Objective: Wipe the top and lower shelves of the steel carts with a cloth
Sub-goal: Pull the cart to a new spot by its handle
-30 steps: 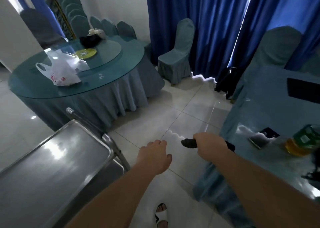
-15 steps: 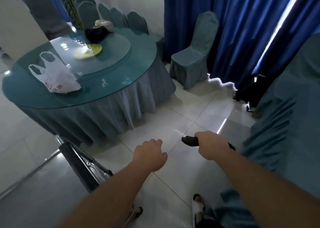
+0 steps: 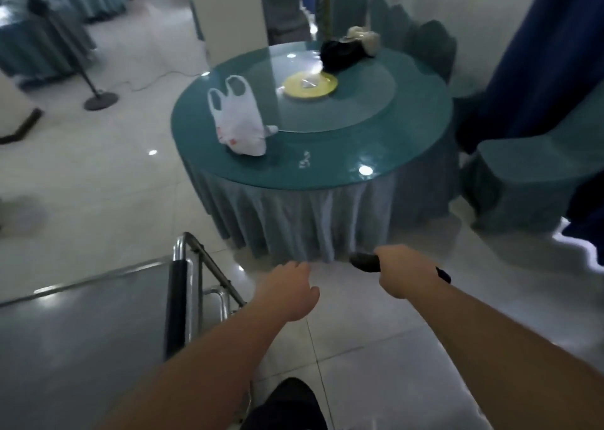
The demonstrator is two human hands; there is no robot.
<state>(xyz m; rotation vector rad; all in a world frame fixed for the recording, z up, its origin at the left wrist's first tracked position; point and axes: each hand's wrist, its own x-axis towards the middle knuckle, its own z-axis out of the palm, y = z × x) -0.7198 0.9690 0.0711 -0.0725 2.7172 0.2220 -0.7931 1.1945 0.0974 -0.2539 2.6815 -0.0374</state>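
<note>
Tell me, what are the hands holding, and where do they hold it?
The right hand is closed round the middle of a dark object; both ends stick out. What it is cannot be told. The left hand holds nothing.

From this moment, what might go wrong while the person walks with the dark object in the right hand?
1. The left hand is empty and off the steel cart; its handle stands close by the left forearm, so a swing may knock it.
2. The right hand is closed on a dark object. Whether it is the cloth I cannot tell; if not, wiping cannot start.
3. The floor looks glossy, so a step may slip.
</note>
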